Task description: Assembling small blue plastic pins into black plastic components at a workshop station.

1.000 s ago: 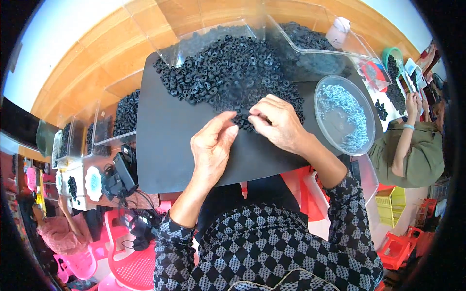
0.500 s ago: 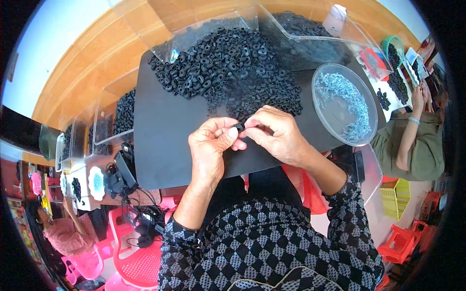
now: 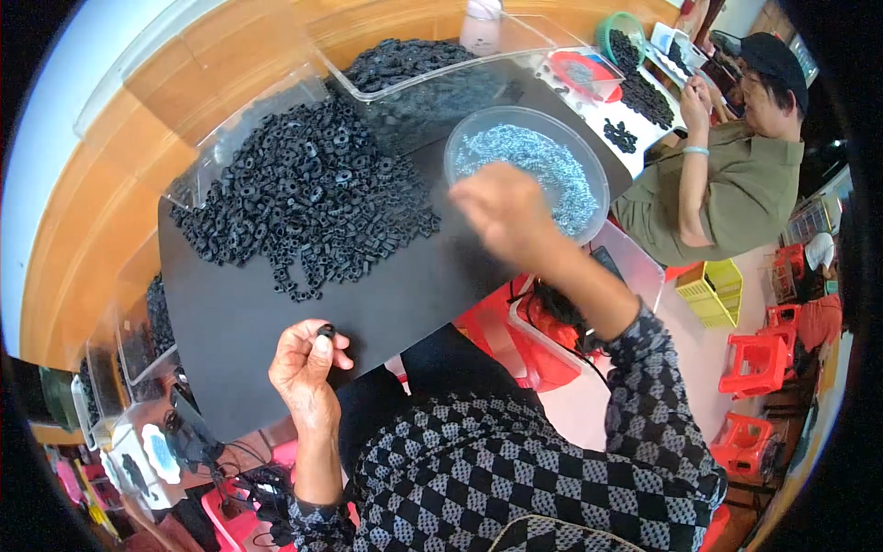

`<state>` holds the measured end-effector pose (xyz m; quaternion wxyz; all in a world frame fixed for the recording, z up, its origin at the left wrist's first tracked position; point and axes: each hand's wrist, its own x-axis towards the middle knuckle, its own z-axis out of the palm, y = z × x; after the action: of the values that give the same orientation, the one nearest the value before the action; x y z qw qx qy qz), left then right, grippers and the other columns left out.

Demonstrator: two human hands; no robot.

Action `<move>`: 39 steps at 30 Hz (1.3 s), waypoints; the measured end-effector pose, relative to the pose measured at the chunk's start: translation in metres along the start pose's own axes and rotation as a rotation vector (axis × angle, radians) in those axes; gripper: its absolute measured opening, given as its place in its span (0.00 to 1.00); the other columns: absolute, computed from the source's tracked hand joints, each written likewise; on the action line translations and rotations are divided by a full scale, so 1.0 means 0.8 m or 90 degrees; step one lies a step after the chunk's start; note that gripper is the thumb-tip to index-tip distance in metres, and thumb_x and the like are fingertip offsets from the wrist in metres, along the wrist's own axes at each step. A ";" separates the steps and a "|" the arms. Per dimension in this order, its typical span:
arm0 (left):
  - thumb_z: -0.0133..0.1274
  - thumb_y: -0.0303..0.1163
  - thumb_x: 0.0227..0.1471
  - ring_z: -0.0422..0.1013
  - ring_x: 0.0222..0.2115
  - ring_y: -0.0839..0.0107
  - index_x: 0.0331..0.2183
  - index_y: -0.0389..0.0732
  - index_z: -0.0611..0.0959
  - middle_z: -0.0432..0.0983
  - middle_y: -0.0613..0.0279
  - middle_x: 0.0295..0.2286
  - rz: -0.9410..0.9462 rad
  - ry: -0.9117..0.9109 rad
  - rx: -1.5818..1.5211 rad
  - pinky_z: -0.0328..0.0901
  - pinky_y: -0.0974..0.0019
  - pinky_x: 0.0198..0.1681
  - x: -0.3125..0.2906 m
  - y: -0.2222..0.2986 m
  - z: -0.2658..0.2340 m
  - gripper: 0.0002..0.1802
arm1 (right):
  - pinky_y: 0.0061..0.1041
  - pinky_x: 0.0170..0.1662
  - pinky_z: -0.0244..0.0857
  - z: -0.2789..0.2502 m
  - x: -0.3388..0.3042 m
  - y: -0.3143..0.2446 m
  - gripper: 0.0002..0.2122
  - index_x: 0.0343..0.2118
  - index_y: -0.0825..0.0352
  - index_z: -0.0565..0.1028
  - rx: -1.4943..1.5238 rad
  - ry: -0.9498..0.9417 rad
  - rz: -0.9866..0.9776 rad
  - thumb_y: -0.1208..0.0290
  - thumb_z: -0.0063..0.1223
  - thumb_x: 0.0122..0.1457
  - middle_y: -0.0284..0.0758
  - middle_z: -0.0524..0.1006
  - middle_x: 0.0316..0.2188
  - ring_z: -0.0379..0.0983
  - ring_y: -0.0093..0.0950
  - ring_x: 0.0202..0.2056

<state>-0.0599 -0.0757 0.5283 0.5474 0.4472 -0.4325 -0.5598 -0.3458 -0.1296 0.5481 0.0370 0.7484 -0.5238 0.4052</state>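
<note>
Near the table's front edge, my left hand (image 3: 308, 361) pinches a small black plastic part (image 3: 326, 331) between thumb and fingers. My right hand (image 3: 501, 210), smeared by motion, is above the near left rim of a round clear tub (image 3: 452, 152). Many tiny silvery-blue pieces (image 3: 575, 202), like small springs, lie in that tub. Whether the right fingers hold anything does not show. A large heap of small black plastic parts (image 3: 303, 189) covers the dark table (image 3: 221, 313) beyond my left hand.
A clear bin (image 3: 432, 78) with more black parts stands behind the heap. Further clear bins (image 3: 138, 354) line the left side. On the right a person in an olive shirt (image 3: 736, 193) works at a white table. Yellow crate (image 3: 713, 293) and red stools (image 3: 752, 363) stand on the floor.
My right hand has left my left hand and moved to the tub. My left hand keeps the black part. The view has turned rightward, so the table appears shifted left.
</note>
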 end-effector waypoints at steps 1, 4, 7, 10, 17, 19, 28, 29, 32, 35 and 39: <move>0.56 0.28 0.49 0.66 0.17 0.75 0.34 0.32 0.75 0.74 0.56 0.24 0.013 -0.005 0.004 0.63 0.76 0.21 0.000 -0.004 -0.002 0.11 | 0.33 0.33 0.66 -0.012 -0.002 0.026 0.04 0.27 0.66 0.76 -0.040 -0.044 0.045 0.75 0.55 0.47 0.38 0.75 0.25 0.72 0.37 0.30; 0.56 0.28 0.49 0.67 0.17 0.76 0.34 0.32 0.75 0.75 0.56 0.24 0.023 -0.023 0.007 0.63 0.77 0.22 0.001 -0.008 -0.002 0.11 | 0.36 0.34 0.65 -0.029 -0.011 0.061 0.03 0.25 0.66 0.76 -0.070 -0.128 0.123 0.74 0.54 0.46 0.39 0.75 0.23 0.72 0.39 0.30; 0.55 0.28 0.50 0.67 0.18 0.76 0.34 0.31 0.75 0.75 0.56 0.25 0.025 -0.031 0.011 0.64 0.77 0.23 0.002 -0.008 -0.003 0.11 | 0.39 0.35 0.65 -0.024 -0.012 0.060 0.04 0.23 0.66 0.75 -0.051 -0.184 0.147 0.71 0.55 0.44 0.41 0.74 0.21 0.71 0.41 0.31; 0.55 0.27 0.50 0.68 0.19 0.76 0.35 0.31 0.75 0.75 0.56 0.25 0.029 -0.031 0.012 0.64 0.77 0.23 -0.001 -0.009 -0.002 0.11 | 0.38 0.34 0.65 -0.013 -0.012 0.060 0.06 0.24 0.66 0.75 -0.098 -0.201 0.107 0.71 0.57 0.43 0.39 0.74 0.22 0.71 0.39 0.31; 0.55 0.27 0.50 0.69 0.21 0.76 0.36 0.30 0.75 0.75 0.57 0.25 0.030 -0.041 0.025 0.65 0.76 0.26 -0.003 -0.012 -0.006 0.11 | 0.40 0.35 0.66 -0.007 -0.013 0.062 0.06 0.26 0.66 0.75 -0.207 -0.227 0.045 0.73 0.56 0.43 0.40 0.74 0.25 0.71 0.41 0.34; 0.55 0.27 0.50 0.69 0.20 0.76 0.36 0.30 0.75 0.75 0.57 0.25 0.029 -0.032 0.028 0.65 0.76 0.25 -0.004 -0.011 -0.003 0.11 | 0.40 0.34 0.65 -0.011 -0.018 0.068 0.06 0.26 0.66 0.75 -0.202 -0.220 0.044 0.74 0.55 0.43 0.41 0.74 0.25 0.70 0.41 0.34; 0.55 0.25 0.50 0.70 0.21 0.74 0.35 0.30 0.75 0.73 0.59 0.24 0.026 -0.033 0.023 0.66 0.75 0.25 -0.003 -0.010 -0.005 0.11 | 0.40 0.35 0.65 -0.010 -0.015 0.069 0.04 0.24 0.67 0.75 -0.169 -0.187 0.086 0.74 0.55 0.44 0.41 0.74 0.24 0.70 0.42 0.33; 0.55 0.25 0.50 0.70 0.22 0.74 0.35 0.30 0.75 0.73 0.59 0.24 0.025 -0.035 0.015 0.66 0.75 0.25 -0.003 -0.009 -0.005 0.11 | 0.40 0.35 0.66 -0.006 -0.014 0.069 0.04 0.23 0.67 0.74 -0.198 -0.207 0.085 0.73 0.55 0.44 0.41 0.74 0.24 0.71 0.41 0.33; 0.55 0.25 0.50 0.70 0.22 0.74 0.36 0.30 0.75 0.73 0.59 0.24 0.031 -0.041 0.017 0.66 0.75 0.25 -0.003 -0.011 -0.005 0.11 | 0.38 0.36 0.64 -0.003 -0.011 0.069 0.04 0.24 0.67 0.74 -0.230 -0.214 0.113 0.73 0.54 0.47 0.40 0.73 0.26 0.70 0.41 0.34; 0.55 0.25 0.50 0.69 0.20 0.75 0.35 0.30 0.76 0.74 0.57 0.25 0.013 -0.039 0.016 0.66 0.75 0.25 -0.001 -0.009 -0.001 0.10 | 0.39 0.36 0.65 -0.001 -0.010 0.075 0.04 0.22 0.68 0.74 -0.235 -0.219 0.124 0.72 0.54 0.46 0.42 0.74 0.25 0.71 0.42 0.33; 0.57 0.27 0.47 0.69 0.18 0.74 0.33 0.31 0.76 0.75 0.56 0.24 0.017 -0.026 0.017 0.65 0.75 0.22 -0.004 -0.011 -0.004 0.12 | 0.41 0.36 0.67 0.005 -0.005 0.078 0.05 0.22 0.70 0.74 -0.241 -0.242 0.128 0.74 0.51 0.45 0.45 0.75 0.25 0.72 0.44 0.33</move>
<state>-0.0591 -0.0724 0.5192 0.5398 0.4371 -0.4571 -0.5556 -0.3946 -0.1563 0.5196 0.0368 0.7350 -0.6593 0.1542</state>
